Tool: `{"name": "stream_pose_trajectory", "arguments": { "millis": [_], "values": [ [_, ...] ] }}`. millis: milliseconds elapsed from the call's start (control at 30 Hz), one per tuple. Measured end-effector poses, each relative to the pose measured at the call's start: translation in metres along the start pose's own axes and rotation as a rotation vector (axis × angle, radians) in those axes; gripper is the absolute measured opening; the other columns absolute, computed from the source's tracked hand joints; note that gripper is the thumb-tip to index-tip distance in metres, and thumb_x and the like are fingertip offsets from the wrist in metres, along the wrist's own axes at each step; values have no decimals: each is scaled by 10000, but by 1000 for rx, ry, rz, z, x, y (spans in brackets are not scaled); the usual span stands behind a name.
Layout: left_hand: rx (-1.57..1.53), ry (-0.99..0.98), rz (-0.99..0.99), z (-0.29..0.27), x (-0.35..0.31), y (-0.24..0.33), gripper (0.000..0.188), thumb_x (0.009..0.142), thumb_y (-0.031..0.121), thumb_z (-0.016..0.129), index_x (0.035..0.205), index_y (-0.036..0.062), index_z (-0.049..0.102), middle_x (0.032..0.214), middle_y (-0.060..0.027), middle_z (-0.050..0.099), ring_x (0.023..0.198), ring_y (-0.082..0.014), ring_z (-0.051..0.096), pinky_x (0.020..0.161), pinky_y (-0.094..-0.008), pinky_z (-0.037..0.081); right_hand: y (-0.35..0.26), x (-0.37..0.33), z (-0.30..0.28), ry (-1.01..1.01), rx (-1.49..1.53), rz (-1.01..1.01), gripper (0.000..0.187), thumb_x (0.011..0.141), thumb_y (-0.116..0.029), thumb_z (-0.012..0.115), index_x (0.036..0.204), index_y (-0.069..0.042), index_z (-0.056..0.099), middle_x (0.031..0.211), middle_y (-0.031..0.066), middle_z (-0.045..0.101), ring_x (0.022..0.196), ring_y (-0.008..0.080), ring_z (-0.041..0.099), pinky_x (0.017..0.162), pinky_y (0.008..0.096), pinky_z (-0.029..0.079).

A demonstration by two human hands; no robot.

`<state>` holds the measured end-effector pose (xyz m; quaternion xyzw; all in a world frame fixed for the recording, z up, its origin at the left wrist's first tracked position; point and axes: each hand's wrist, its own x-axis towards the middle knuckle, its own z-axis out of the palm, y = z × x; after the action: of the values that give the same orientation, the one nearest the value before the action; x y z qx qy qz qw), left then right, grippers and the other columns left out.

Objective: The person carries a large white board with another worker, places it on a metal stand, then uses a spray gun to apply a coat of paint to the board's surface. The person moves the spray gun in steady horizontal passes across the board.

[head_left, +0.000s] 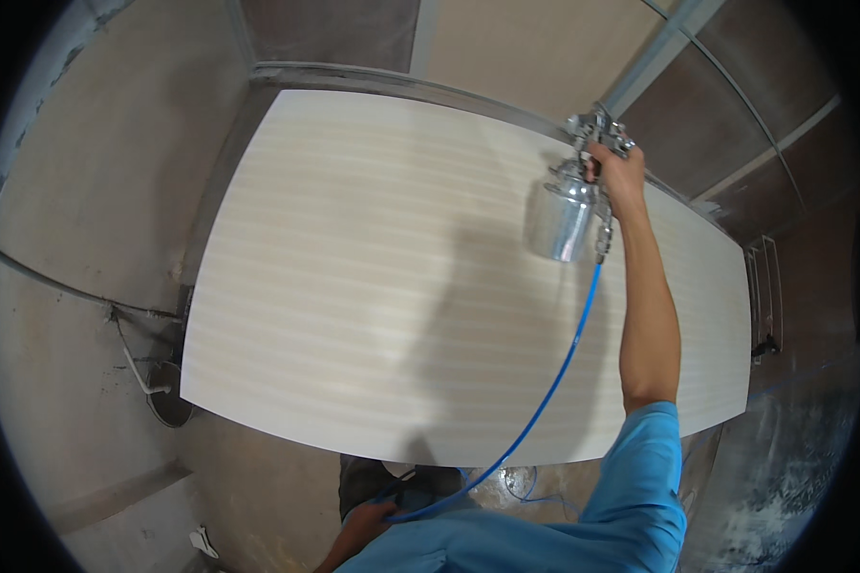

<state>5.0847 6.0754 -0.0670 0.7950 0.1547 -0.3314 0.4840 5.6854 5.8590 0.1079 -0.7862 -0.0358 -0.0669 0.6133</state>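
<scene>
My right hand (pixel 621 172) is wrapped round the handle of a metal spray gun (pixel 597 129), held out over the far right part of a large pale panel (pixel 354 267). Below the gun's body hangs its silvery paint cup (pixel 562 218). From the handle's lower end a blue air hose (pixel 554 382) curves down toward my body. Down at my waist, my left hand (pixel 368 520) is closed on that hose. Faint lighter and darker bands run across the panel, and my shadow falls over its middle.
A dark bucket (pixel 169 401) with a pale pipe stands by the panel's left end. A wire rack (pixel 766 296) is at the right end. Walls rise on the far and left sides. More blue hose (pixel 535 498) lies on the floor near my feet.
</scene>
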Motion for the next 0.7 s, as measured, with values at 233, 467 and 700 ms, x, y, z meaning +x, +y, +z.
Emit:
{"name": "stream_pose_trajectory", "arguments": {
  "millis": [233, 467, 700],
  "values": [
    [-115, 154, -135, 145, -54, 101, 368, 886, 400, 698, 868, 32, 704, 785, -230, 660, 736, -396, 658, 690, -432, 501, -55, -52, -99, -191, 191, -95, 83, 873, -32, 647, 812, 16, 618, 644, 68, 603, 529, 160, 554, 530, 318, 446],
    [5, 80, -23, 268, -118, 129, 377, 899, 410, 688, 850, 36, 701, 764, -226, 669, 761, -418, 669, 684, -455, 515, -106, -151, -268, -188, 124, -129, 93, 880, -61, 637, 817, 7, 625, 655, 57, 610, 534, 154, 554, 559, 307, 434],
    [124, -88, 46, 306, -140, 140, 382, 910, 428, 673, 866, 49, 693, 785, -208, 687, 769, -431, 667, 690, -461, 532, -77, -212, -437, 102, -148, -82, 72, 877, -73, 627, 864, -4, 612, 637, 44, 602, 523, 131, 538, 542, 300, 422]
  ]
}}
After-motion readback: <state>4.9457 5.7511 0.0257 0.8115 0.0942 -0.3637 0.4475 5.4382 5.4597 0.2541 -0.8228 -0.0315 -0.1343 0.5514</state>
